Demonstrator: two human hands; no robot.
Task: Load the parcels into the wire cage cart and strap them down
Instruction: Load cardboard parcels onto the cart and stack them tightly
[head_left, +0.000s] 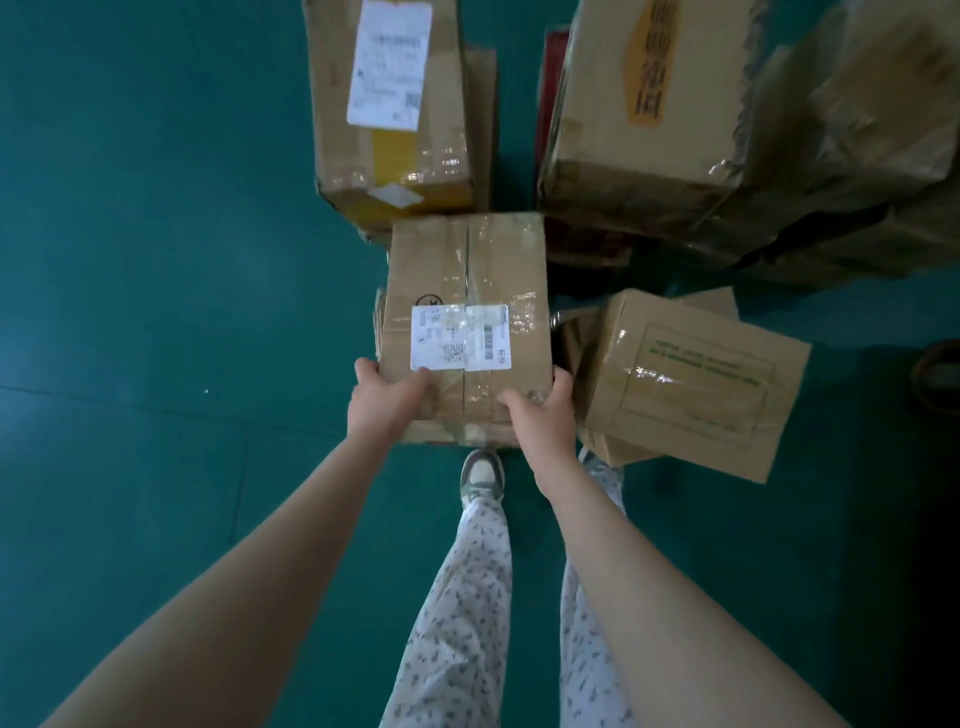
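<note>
A taped brown cardboard parcel (467, 270) with a white shipping label lies straight ahead of me, above the green floor. My left hand (387, 400) grips its near left corner, thumb on top. My right hand (543, 415) grips the near right corner the same way. Whether the parcel rests on the floor or is lifted, I cannot tell. No wire cage cart and no strap are in view.
More cardboard parcels lie around: a tall one with a white label (395, 104) at the back, a large one with yellow print (644, 104) at back right, a tilted one (691, 379) at right. Open green floor (156, 260) spreads to the left. My foot (482, 475) stands below the held parcel.
</note>
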